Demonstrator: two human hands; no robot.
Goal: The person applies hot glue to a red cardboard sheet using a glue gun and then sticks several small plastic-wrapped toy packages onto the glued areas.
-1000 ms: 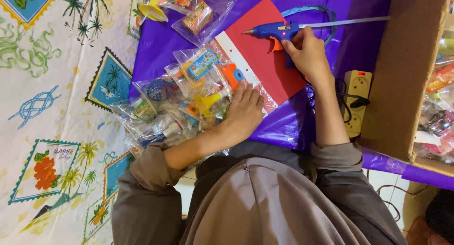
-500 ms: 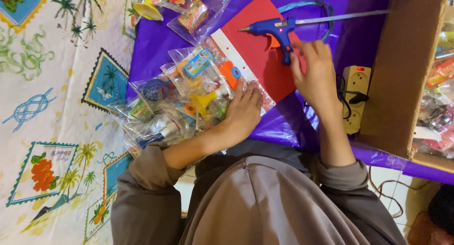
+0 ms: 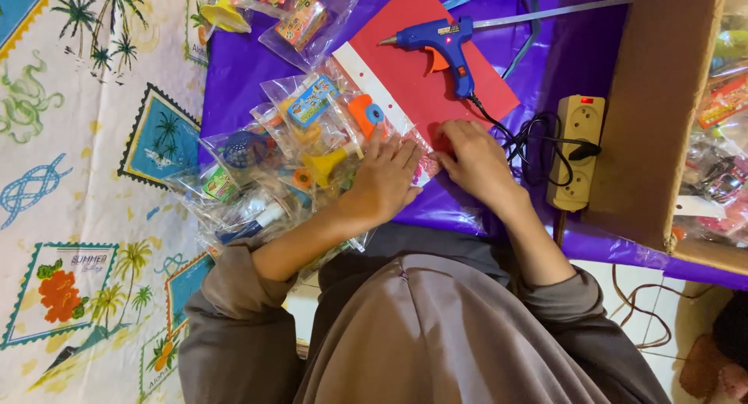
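Spread across the floor, a purple plastic sheet (image 3: 257, 69) over a palm-printed cloth (image 3: 70, 178), with an open cardboard box (image 3: 647, 116) at the right edge. On the purple sheet, a red card (image 3: 436, 84) with a white punched strip along its near-left edge, partly under a heap of clear toy packets (image 3: 273, 162) — bright, crinkled, overlapping one another. Left hand (image 3: 383, 182) flat on the packets, fingers spread and pressing down; right hand (image 3: 473, 161) curled at the card's near corner, fingertips pinching or pressing the edge — cannot tell which — with a blue glue gun (image 3: 438, 44) lying on the card and a beige power strip (image 3: 575, 151) just beside.
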